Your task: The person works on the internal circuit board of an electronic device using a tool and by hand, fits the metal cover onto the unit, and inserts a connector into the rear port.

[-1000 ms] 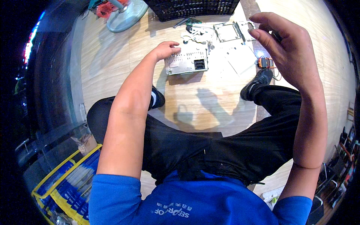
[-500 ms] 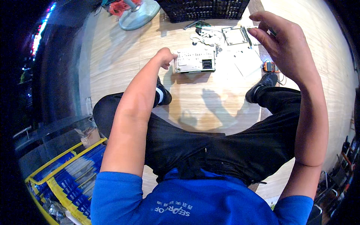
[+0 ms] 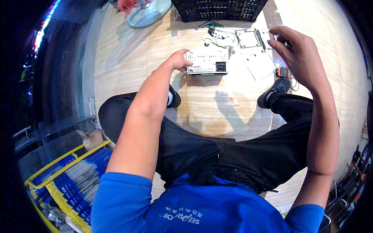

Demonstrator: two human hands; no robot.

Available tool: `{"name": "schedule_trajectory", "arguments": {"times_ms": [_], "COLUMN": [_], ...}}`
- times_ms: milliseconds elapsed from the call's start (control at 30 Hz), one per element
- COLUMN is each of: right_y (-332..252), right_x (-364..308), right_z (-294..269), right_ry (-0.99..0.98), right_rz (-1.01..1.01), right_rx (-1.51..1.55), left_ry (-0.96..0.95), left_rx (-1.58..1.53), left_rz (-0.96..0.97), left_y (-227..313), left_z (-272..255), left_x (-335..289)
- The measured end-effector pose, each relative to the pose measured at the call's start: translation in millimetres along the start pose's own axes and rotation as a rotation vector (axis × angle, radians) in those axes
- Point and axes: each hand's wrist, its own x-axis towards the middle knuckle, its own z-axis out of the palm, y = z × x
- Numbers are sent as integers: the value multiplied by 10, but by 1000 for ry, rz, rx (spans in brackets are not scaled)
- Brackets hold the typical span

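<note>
My left hand [image 3: 180, 60] is closed on the left end of a silver metal box-shaped electronic unit [image 3: 204, 62]. Its thumb lies over the top face, which has rows of slots and a black square socket near the right corner. Off to the right, my right hand [image 3: 294, 48] is raised above the floor, fingers curled, with a gap between thumb and forefinger tips. A small dark bit shows among its curled fingers, too hidden to name. Beyond the unit lie a white metal plate with irregular edges [image 3: 223, 40] and a square metal frame [image 3: 248, 39].
A black plastic crate [image 3: 219, 11] stands at the far side, with a round pale fan-like base [image 3: 149, 15] left of it. An orange-and-black meter [image 3: 283, 72] with a cable lies near my right shoe [image 3: 274, 93]. A yellow-edged rack of blue packets [image 3: 74, 174] stands at lower left.
My left hand has shifted its grip, bringing the thumb onto the unit's top. My right hand has come slightly nearer to me, its thumb and forefinger closer together. The whole view has shifted a little.
</note>
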Motion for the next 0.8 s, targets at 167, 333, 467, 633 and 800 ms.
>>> {"name": "schedule_trajectory", "arguments": {"times_ms": [167, 333, 467, 633, 800], "right_y": [16, 38, 23, 288, 934], "right_x": [31, 81, 48, 79, 51], "right_z": [56, 83, 228, 677, 1752], "right_ry": [-24, -43, -107, -213, -542], "right_rz": [-19, -11, 11, -13, 28], "right_rx": [-25, 21, 8, -83, -169], "left_ry": [-9, -70, 68, 59, 253], "left_rx": [-4, 143, 200, 289, 154], "left_rz": [30, 78, 173, 208, 186], "left_y": [-38, -54, -105, -77, -395], "left_z": [6, -42, 9, 27, 151], "left_x": [17, 93, 81, 78, 115]}}
